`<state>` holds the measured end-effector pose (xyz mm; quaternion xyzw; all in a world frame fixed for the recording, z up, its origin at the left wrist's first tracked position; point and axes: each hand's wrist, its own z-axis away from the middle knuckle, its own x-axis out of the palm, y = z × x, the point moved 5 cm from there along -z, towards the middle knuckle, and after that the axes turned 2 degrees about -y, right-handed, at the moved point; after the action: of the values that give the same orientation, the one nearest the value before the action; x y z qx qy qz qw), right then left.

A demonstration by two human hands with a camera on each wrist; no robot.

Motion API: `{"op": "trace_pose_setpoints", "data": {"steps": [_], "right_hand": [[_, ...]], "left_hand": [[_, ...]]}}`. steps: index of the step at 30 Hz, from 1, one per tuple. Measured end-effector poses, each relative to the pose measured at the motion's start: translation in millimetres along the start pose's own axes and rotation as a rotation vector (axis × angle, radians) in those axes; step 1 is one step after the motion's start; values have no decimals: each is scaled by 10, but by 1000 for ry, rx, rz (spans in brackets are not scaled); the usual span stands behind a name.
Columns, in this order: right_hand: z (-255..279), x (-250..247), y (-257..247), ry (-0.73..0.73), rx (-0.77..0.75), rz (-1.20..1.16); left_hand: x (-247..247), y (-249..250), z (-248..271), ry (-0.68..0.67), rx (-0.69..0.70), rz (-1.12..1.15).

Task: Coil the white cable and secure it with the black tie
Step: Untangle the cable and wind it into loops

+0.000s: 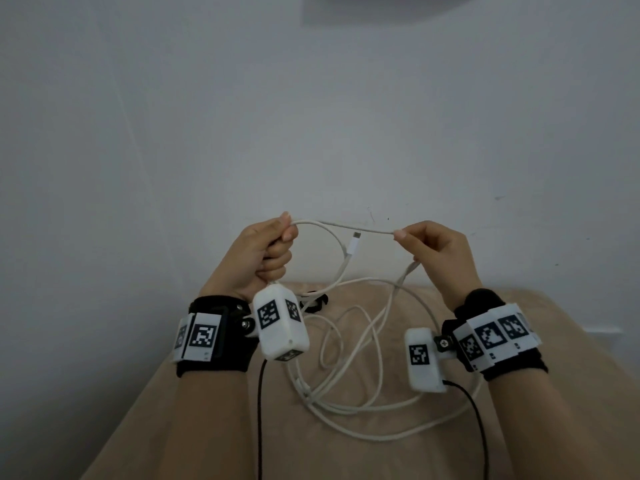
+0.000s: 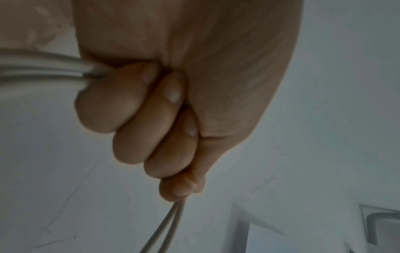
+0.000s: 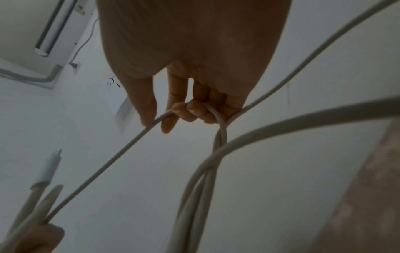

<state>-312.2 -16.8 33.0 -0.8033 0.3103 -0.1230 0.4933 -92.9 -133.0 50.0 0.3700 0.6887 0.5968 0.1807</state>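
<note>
The white cable (image 1: 349,403) lies in loose tangled loops on the beige table (image 1: 173,410) and rises to both hands. My left hand (image 1: 266,251) is raised in a fist, gripping strands of cable (image 2: 168,227). My right hand (image 1: 433,244) pinches the cable (image 3: 134,142) between thumb and forefinger, with more strands running through its curled fingers. A taut stretch of cable spans between the hands. A connector end (image 1: 355,241) hangs below that stretch. The black tie (image 1: 313,301) lies on the table behind my left wrist, partly hidden.
A plain white wall (image 1: 311,116) stands right behind the table's far edge. Black leads (image 1: 260,410) run from the wrist cameras across the table toward me. An air conditioner (image 3: 43,25) is high on the wall.
</note>
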Motion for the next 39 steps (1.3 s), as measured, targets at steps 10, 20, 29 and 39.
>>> {"op": "trace_pose_setpoints", "data": {"steps": [10, 20, 29, 39], "right_hand": [[39, 88, -196, -235, 75, -130], [97, 398, -293, -350, 31, 139], [106, 465, -224, -338, 80, -79], [101, 426, -187, -302, 97, -169]], "left_hand": [[80, -35, -96, 59, 43, 46], [256, -79, -158, 56, 82, 58], [340, -111, -180, 17, 53, 142], [358, -233, -209, -120, -125, 337]]}}
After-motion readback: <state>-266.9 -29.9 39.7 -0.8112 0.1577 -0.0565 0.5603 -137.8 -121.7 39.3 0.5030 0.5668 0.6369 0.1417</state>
